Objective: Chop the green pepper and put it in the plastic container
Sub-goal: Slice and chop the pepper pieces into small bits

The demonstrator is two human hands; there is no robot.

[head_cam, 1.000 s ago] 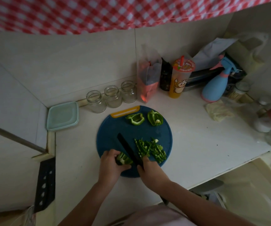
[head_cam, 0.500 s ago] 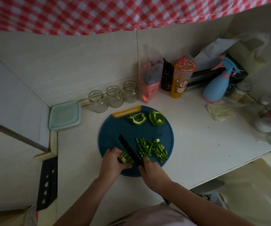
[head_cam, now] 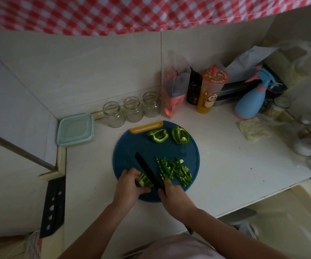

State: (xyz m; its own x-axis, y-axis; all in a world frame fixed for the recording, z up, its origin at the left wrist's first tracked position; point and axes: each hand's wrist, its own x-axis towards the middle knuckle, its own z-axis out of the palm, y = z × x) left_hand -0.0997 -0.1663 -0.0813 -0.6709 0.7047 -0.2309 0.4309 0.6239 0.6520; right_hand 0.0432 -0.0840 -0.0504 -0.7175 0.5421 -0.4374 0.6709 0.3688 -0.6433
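Observation:
On the round blue cutting board [head_cam: 130,152], my left hand [head_cam: 128,186] grips a green pepper piece [head_cam: 144,181] at the board's near edge. My right hand [head_cam: 173,195] holds a black knife [head_cam: 148,171], its blade lying against the right side of that piece. A pile of chopped pepper strips [head_cam: 175,171] lies to the right of the blade. Two uncut pepper pieces [head_cam: 158,135] [head_cam: 180,135] sit at the far side of the board. The plastic container [head_cam: 75,129], with a pale green lid on it, stands at the left by the wall corner.
Three empty glass jars [head_cam: 132,111] line the wall behind the board. A plastic bag [head_cam: 175,92], a dark bottle [head_cam: 194,88], a yellow drink cup [head_cam: 210,90] and a blue spray bottle [head_cam: 252,98] stand at the back right. The counter edge runs close at the lower right.
The knife and both hands have stayed on the pepper piece at the board's near edge, shifting only slightly. The camera view has moved a little.

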